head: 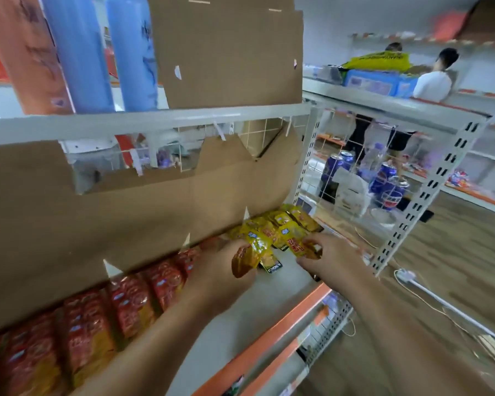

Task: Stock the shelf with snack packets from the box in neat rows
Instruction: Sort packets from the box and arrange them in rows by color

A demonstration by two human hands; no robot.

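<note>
**On the middle shelf, both hands hold yellow packets**

At the right end of a smooth grey metal shelf (272, 298) edged with an orange strip, a cluster of glossy, crinkled yellow snack packets (283, 224) lies against a torn brown cardboard backing (126, 218). Blur keeps me from counting them, though there are more than four. To their left, shiny red snack packets (129, 301) stand in overlapping rows along the cardboard. At least five rows show, and the nearest ones smear together.

The left hand (217, 270) has its fingers curled round one yellow-and-brown foil packet (247, 260), which is tilted and held just above the bare shelf surface. The right hand (336, 260) pinches a second yellow packet with red print (296, 247) between thumb and fingers, at the front edge of the yellow cluster.

On the shelf above stand three tall smooth cylinders, two blue bottles (103, 52) and one orange-pink one (23, 52), beside another cardboard sheet (226, 52). A white perforated upright (429, 190) frames the shelf end. Behind a wire grid there are several blue drink cans (389, 184).
</note>
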